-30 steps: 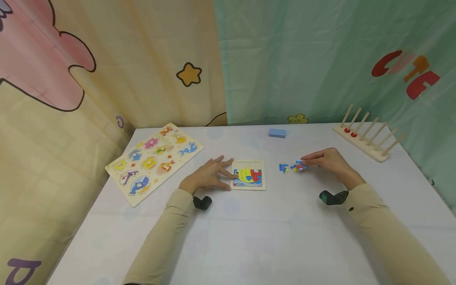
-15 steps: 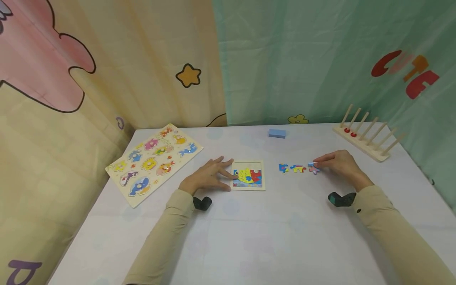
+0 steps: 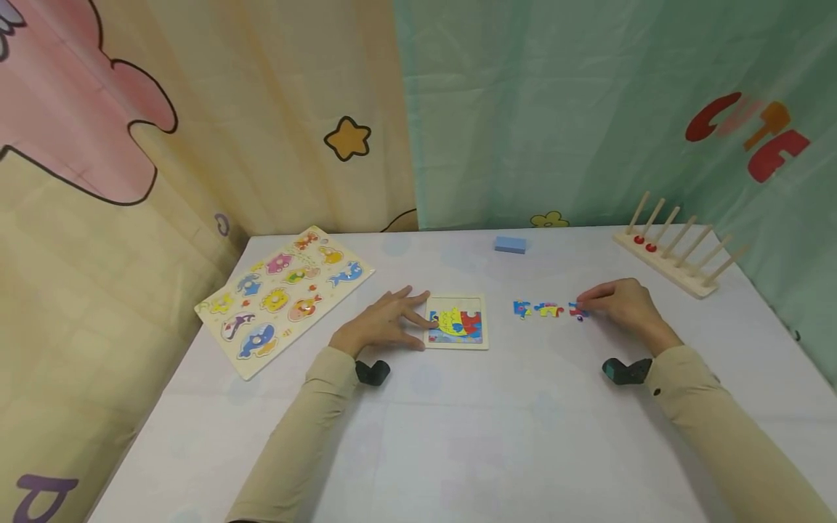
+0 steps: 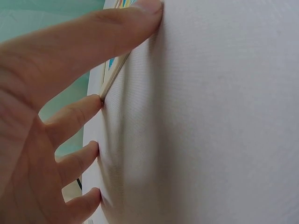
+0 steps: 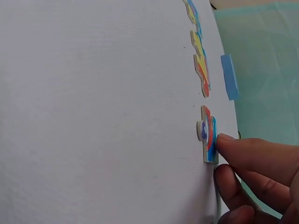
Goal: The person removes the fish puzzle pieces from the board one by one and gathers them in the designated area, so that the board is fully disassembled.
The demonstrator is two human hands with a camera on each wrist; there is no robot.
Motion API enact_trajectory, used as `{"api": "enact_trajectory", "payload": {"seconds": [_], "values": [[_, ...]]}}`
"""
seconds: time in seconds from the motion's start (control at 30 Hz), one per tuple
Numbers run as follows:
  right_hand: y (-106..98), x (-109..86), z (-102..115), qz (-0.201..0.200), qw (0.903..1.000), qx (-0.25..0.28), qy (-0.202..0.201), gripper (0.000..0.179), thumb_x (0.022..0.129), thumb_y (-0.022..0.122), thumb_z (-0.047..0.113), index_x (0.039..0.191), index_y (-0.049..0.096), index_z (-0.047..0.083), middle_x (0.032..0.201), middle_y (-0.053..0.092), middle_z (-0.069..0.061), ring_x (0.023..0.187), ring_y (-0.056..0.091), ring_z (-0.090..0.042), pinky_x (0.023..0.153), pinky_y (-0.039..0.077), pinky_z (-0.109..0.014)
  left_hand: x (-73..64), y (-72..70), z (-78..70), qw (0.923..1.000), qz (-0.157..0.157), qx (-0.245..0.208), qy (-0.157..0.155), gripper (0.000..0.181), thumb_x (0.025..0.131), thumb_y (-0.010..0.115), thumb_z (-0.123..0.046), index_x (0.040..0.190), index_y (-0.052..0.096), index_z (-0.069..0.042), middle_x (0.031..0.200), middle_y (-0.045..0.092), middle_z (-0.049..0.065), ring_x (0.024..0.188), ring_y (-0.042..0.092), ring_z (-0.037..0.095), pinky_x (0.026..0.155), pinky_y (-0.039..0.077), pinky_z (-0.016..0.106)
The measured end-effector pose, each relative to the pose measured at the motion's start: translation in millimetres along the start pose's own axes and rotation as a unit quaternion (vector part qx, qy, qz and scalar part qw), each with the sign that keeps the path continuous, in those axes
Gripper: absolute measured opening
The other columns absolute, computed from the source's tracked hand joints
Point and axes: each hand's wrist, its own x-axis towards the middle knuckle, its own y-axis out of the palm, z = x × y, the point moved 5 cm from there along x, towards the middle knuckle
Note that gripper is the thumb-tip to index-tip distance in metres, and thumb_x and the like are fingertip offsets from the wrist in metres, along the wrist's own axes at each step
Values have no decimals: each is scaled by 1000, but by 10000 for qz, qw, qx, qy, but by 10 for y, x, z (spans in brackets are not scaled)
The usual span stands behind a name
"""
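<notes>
A small square jigsaw board with a pale wooden frame lies mid-table. Yellow, red and blue pieces fill its lower part; bare wood shows along the top. My left hand rests at its left side with straight, spread fingers. In the left wrist view, the thumb and a finger touch the board's edge. To the right, my right hand pinches a red and blue puzzle piece lying at the table surface. Left of it lie a blue and yellow puzzle piece and a yellow and red puzzle piece.
A large wooden knob puzzle of sea animals lies at the left. Behind the loose pieces is a blue block. A wooden peg stand with two red beads stands at the back right. Curtains hang behind the table.
My right hand has moved right with the puzzle piece, away from the yellow and red one. The piece has turned, and different colours now show. The left hand has stayed in place.
</notes>
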Motion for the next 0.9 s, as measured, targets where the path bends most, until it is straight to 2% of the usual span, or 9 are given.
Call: {"api": "enact_trajectory", "payload": {"seconds": [0.1,0.27,0.37,0.5,0.73,0.9], "values": [[10,9,33,46,9999,83,64,38,92,69,32,113,71,1,123,63,-24,111,51,-35,81,42,-37,0,2,5,10000,23,0,-25,45,80,82,-37,122,70,-29,159,29,-1,151,5,27,120,3,50],[104,60,220,98,9995,283,-76,39,94,67,31,118,68,0,126,59,-24,112,49,-35,84,43,-40,-8,0,14,10000,10,-9,-50,45,79,82,-37,122,71,-29,159,29,-1,151,6,27,120,3,51],[218,75,406,259,9987,363,-246,35,95,66,28,119,68,2,123,60,-22,97,56,-32,74,47,-36,-8,6,19,10000,0,-13,-42,45,79,82,-37,122,71,-29,159,29,-1,151,6,27,120,3,51],[438,87,703,553,9959,383,-610,32,94,66,23,119,69,4,116,63,-17,83,54,-26,65,46,-29,1,18,22,10000,-15,62,4,45,79,82,-38,122,70,-30,159,30,-1,151,7,27,120,4,52],[967,142,1246,1140,9842,385,-1296,28,89,72,19,115,73,7,114,69,-10,89,53,-24,71,46,-31,9,13,26,9999,22,134,-19,46,80,81,-41,123,70,-31,159,29,-2,151,6,26,120,4,51],[1259,115,1544,1427,9753,375,-1643,31,85,75,14,115,73,4,101,72,-6,96,58,-24,88,48,-39,27,6,19,9999,13,150,77,45,80,80,-43,122,70,-30,159,28,-1,151,7,29,119,5,53]]}}
